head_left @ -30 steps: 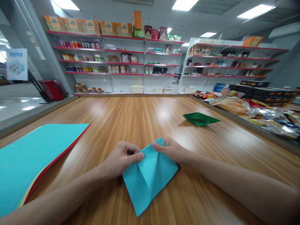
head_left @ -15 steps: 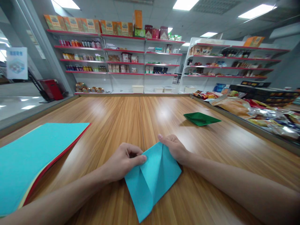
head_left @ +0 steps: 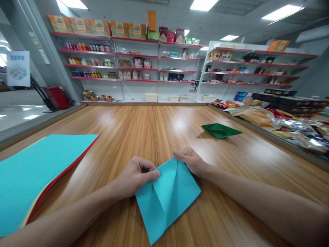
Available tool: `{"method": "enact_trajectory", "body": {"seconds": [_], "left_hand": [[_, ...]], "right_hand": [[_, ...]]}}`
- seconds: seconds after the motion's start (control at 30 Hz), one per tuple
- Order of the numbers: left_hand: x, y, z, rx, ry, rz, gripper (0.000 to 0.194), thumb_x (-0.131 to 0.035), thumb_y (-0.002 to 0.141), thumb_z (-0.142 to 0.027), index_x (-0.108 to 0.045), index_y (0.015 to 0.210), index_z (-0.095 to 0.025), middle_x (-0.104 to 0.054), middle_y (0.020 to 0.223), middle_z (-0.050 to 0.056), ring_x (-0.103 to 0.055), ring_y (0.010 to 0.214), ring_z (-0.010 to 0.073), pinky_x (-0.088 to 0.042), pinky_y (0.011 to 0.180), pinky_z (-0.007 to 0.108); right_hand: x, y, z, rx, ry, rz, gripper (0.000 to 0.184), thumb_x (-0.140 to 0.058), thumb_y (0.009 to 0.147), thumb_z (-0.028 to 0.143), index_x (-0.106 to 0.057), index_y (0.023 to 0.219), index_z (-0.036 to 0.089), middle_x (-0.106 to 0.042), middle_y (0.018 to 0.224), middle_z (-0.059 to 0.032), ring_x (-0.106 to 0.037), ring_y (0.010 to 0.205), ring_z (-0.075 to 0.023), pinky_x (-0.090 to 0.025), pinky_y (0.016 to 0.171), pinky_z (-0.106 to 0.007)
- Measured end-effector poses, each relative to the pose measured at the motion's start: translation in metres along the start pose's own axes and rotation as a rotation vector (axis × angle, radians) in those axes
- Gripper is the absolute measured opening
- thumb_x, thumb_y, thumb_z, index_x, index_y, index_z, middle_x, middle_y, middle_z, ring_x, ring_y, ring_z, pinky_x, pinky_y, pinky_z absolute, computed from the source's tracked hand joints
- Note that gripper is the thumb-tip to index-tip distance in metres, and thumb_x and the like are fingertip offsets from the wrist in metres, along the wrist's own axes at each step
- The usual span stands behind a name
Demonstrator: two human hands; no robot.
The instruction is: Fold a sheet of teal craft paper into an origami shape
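Both hands (head_left: pixel 140 175) — pinched, thumbs (head_left: pixel 153 176) uppermost

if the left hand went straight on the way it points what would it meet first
Beyond the blue paper it holds, the left hand would probably meet the right hand first, though depth is hard to judge.

Matt paper sheet (head_left: pixel 171 197), glossy wood-grain tabletop (head_left: pixel 123 137)

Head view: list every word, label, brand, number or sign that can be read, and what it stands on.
Nothing can be read with certainty.
Sign at far left: heading too blurred.
Orange boxes at upper left: lettering too small and blurred.
Packets at right: any printing too blurred.
Blue folded paper, green folded paper, paper stack: no writing shows.
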State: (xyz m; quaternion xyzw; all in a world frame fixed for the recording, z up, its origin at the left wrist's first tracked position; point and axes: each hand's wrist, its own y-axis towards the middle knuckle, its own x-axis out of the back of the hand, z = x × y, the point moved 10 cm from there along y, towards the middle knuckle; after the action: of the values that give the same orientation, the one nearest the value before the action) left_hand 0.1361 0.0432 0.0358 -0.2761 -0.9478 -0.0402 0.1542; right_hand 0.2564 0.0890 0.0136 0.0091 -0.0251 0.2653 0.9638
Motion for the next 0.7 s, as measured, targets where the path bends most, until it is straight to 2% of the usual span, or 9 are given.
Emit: {"method": "enact_trajectory", "body": {"seconds": [0.1,0.17,0.23,0.33,0.43,0.53,0.6,0.7], "left_hand": [[0.003,0.002,0.003,0.028,-0.034,-0.028,0.037,-0.061,0.076,-0.042,-0.055,0.055,-0.013,-0.038,0.053,-0.003,-0.033,0.049,0.0085,-0.023,0.045,0.022],[0.009,0.002,0.005,0.031,-0.091,-0.088,0.037,-0.064,0.074,-0.043,-0.056,0.054,-0.012,-0.040,0.052,-0.003,-0.035,0.049,0.0084,-0.024,0.045,0.022],[0.022,0.000,0.006,0.014,-0.195,-0.218,0.035,-0.067,0.072,-0.043,-0.058,0.056,-0.013,-0.044,0.053,-0.002,-0.038,0.049,0.0088,-0.026,0.045,0.021],[0.042,-0.006,0.014,-0.003,-0.374,-0.436,0.033,-0.070,0.070,-0.043,-0.059,0.059,-0.014,-0.047,0.053,-0.002,-0.041,0.048,0.0091,-0.028,0.045,0.021],[0.045,-0.008,0.020,0.011,-0.414,-0.500,0.034,-0.071,0.070,-0.042,-0.057,0.057,-0.014,-0.046,0.052,-0.003,-0.041,0.048,0.0087,-0.029,0.045,0.021],[0.047,-0.010,0.015,-0.018,-0.308,-0.547,0.035,-0.069,0.072,-0.043,-0.058,0.057,-0.014,-0.047,0.053,-0.002,-0.042,0.050,0.0094,-0.030,0.046,0.022],[0.048,-0.011,0.011,-0.029,-0.220,-0.564,0.036,-0.067,0.074,-0.044,-0.058,0.057,-0.014,-0.047,0.054,-0.001,-0.042,0.051,0.0100,-0.030,0.046,0.022],[0.044,-0.009,0.009,0.008,-0.136,-0.520,0.036,-0.064,0.074,-0.046,-0.059,0.058,-0.014,-0.049,0.055,0.000,-0.044,0.052,0.0116,-0.030,0.047,0.023]], "right_hand": [[0.002,0.002,-0.006,-0.055,0.024,-0.019,0.060,-0.059,0.075,0.064,-0.038,0.043,0.017,-0.036,0.037,0.0059,-0.029,0.032,-0.0045,-0.019,0.033,-0.020],[0.004,0.003,-0.010,-0.097,0.094,-0.023,0.057,-0.061,0.073,0.065,-0.048,0.049,0.015,-0.046,0.042,0.0028,-0.039,0.035,-0.0068,-0.029,0.036,-0.020],[0.002,0.004,-0.010,-0.121,0.255,0.009,0.058,-0.057,0.072,0.071,-0.057,0.060,0.014,-0.056,0.051,-0.0015,-0.051,0.044,-0.0114,-0.039,0.044,-0.023],[-0.007,0.003,-0.007,-0.116,0.530,0.096,0.071,-0.038,0.072,0.082,-0.063,0.074,0.016,-0.063,0.063,-0.0054,-0.060,0.059,-0.0185,-0.046,0.054,-0.029],[-0.012,0.003,-0.003,-0.083,0.624,0.113,0.076,-0.036,0.071,0.084,-0.066,0.091,0.017,-0.069,0.080,-0.0089,-0.064,0.078,-0.0248,-0.049,0.067,-0.035],[-0.014,0.004,0.000,-0.068,0.579,0.080,0.079,-0.044,0.067,0.083,-0.066,0.101,0.015,-0.069,0.093,-0.0122,-0.063,0.092,-0.0286,-0.047,0.077,-0.040],[-0.005,0.006,0.002,-0.055,0.476,-0.009,0.070,-0.053,0.068,0.077,-0.068,0.096,0.015,-0.070,0.088,-0.0110,-0.064,0.083,-0.0255,-0.048,0.074,-0.038],[0.026,0.005,0.017,0.049,0.187,-0.264,0.044,-0.070,0.070,0.054,-0.071,0.088,0.014,-0.069,0.076,-0.0053,-0.060,0.065,-0.0153,-0.046,0.063,-0.028]]}}
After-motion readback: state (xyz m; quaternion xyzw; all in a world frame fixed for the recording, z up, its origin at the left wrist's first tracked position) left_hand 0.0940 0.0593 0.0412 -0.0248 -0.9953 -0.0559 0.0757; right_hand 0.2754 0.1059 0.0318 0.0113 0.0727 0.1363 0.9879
